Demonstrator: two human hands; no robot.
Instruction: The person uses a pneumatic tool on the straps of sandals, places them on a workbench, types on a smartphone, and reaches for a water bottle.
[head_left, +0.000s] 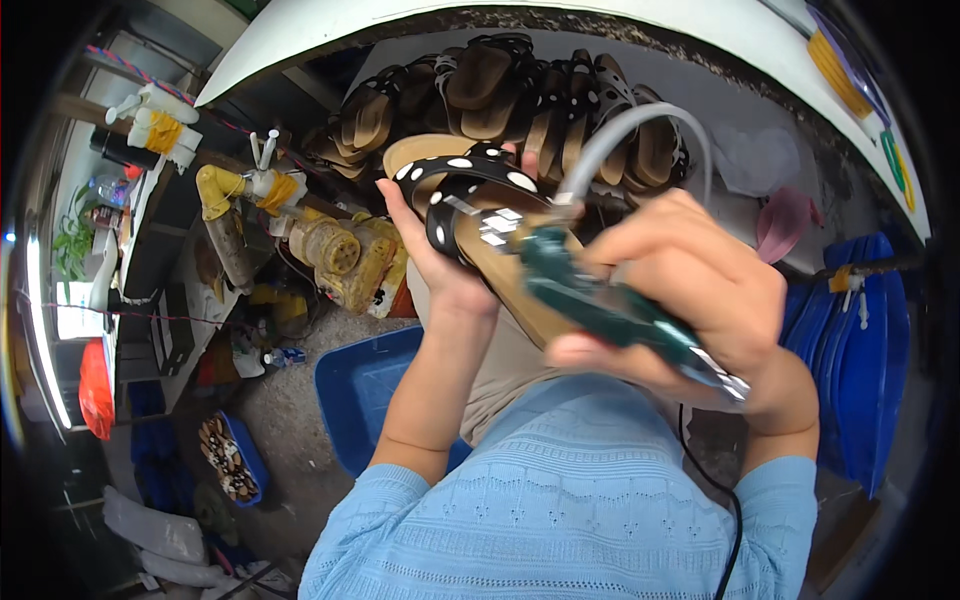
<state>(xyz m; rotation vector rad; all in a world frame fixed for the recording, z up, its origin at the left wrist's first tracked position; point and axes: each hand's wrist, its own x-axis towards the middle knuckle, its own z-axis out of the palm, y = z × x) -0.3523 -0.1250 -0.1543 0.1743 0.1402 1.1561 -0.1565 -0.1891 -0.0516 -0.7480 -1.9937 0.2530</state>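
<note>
A tan-soled sandal with black, white-dotted crossed straps is in front of my body, tilted. My left hand holds it from beneath and the left side, the thumb along its edge and fingertips showing at the far side. My right hand is closed around a dark green hand tool with a shiny metal end, blurred by motion. The tool lies over the sandal's right side; whether it touches the sole I cannot tell. A translucent grey hose arches up near the straps and appears to meet the tool.
Many dotted sandals are piled at the far side below a white tabletop edge. A yellow-stained machine stands left. Nearby are a blue bin, blue crates, a pink cloth and a hanging black cable.
</note>
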